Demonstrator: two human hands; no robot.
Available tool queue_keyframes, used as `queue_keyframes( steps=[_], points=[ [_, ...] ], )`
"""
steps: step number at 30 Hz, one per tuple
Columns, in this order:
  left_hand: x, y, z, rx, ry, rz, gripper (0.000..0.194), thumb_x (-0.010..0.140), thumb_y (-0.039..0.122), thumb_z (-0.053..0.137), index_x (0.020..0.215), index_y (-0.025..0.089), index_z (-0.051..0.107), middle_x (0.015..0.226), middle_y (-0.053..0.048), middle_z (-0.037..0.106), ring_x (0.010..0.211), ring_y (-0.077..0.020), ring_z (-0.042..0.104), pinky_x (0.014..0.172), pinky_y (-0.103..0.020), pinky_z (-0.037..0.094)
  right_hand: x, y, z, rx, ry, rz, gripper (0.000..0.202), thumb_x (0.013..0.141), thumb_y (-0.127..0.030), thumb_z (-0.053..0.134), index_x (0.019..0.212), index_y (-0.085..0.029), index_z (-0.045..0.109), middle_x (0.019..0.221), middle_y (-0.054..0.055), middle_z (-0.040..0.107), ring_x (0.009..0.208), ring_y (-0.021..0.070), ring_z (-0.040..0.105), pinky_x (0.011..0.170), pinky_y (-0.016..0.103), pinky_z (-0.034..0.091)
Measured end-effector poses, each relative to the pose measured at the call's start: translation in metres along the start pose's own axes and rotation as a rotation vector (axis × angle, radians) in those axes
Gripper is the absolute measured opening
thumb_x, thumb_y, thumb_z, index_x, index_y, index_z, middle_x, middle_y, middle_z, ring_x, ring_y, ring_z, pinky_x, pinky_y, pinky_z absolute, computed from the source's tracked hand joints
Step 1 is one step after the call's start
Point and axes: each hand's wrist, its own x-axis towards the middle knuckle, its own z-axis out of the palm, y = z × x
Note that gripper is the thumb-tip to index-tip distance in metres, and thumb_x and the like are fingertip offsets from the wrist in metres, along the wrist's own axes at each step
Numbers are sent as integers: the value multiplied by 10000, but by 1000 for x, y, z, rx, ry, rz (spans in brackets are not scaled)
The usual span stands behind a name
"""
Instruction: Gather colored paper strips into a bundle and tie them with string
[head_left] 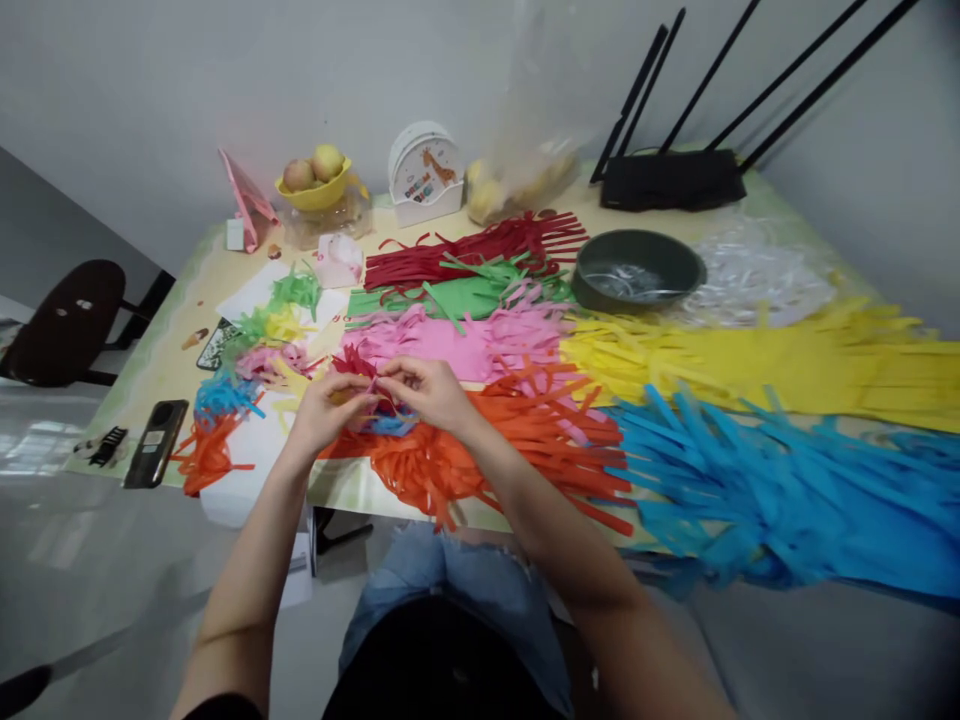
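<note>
Both hands (379, 392) pinched shut on a paper-strip bundle (386, 412) between them, over orange strips (450, 455).

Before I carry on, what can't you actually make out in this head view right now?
- Paper strips pinched between left hand and right hand: fingers hide how they are folded or joined.
- Blue fringed paper: cut off at the right edge.
- Dark bowl: contents pale and blurred.
- Plastic bag: film clouds what is inside.
- Round box: lettering too small.
</note>
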Motion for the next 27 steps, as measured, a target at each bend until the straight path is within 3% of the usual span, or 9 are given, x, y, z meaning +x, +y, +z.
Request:
queue_keyframes(
  steps=[3,6,8,10,12,15,18,23,27],
  points=[
    [-1,-7,-8,-67,-52,-71,342,695,489,785,852,185,775,762,-63,753,633,-202,681,629,-316,578,1,-2,-2,3,-5,1,205,836,-384,637,835,-183,676,584,-38,569,514,95,485,538,223,367],
    [-4,-15,-35,134,-76,-57,312,699,478,785,838,198,776,838,-82,772,760,-243,712,740,-342,579,2,-5,-7,56,130,-13,218,833,-401,625,838,-184,648,567,-52,507,509,88,438,531,226,344],
    [-7,-15,-54,383,38,-52,228,711,426,787,778,208,768,874,-109,775,883,-299,711,844,-402,560,2,-9,-12,74,209,-12,228,824,-416,626,844,-190,639,565,-55,481,506,88,414,524,231,335],
    [-12,-4,-61,582,276,8,166,774,372,739,790,209,767,949,-142,773,1012,-348,685,958,-490,509,1,-12,-15,78,198,-6,234,808,-428,644,845,-197,640,559,-56,472,505,91,406,518,234,334],
    [-15,14,-53,578,420,145,186,850,346,662,901,213,781,1061,-142,764,1115,-338,657,1052,-518,451,0,-14,-16,107,128,1,255,792,-452,669,846,-204,644,568,-50,492,509,96,423,512,236,341],
    [-14,39,-22,220,156,196,246,881,389,633,971,230,798,1020,-89,781,995,-264,710,964,-416,534,-2,-15,-13,189,47,1,300,785,-502,686,850,-213,646,627,-28,567,536,108,494,524,239,389],
    [-6,45,4,-145,-37,5,268,799,432,727,897,197,811,844,-76,785,747,-229,723,728,-344,590,-3,-14,-12,209,86,-5,290,800,-492,679,868,-211,670,695,-5,639,580,121,559,570,249,448],
    [7,27,16,-436,254,-71,301,662,382,849,874,176,796,838,-67,783,768,-209,733,751,-312,589,-7,-18,-10,11,227,-39,196,849,-372,655,892,-196,729,751,17,692,604,125,573,599,255,451],
    [8,24,22,-394,286,-68,314,678,398,837,883,167,782,841,-67,774,780,-210,732,752,-317,585,-11,-23,-8,-97,186,-46,202,874,-360,626,863,-191,735,623,-11,611,533,114,498,550,247,395]
  ],
)
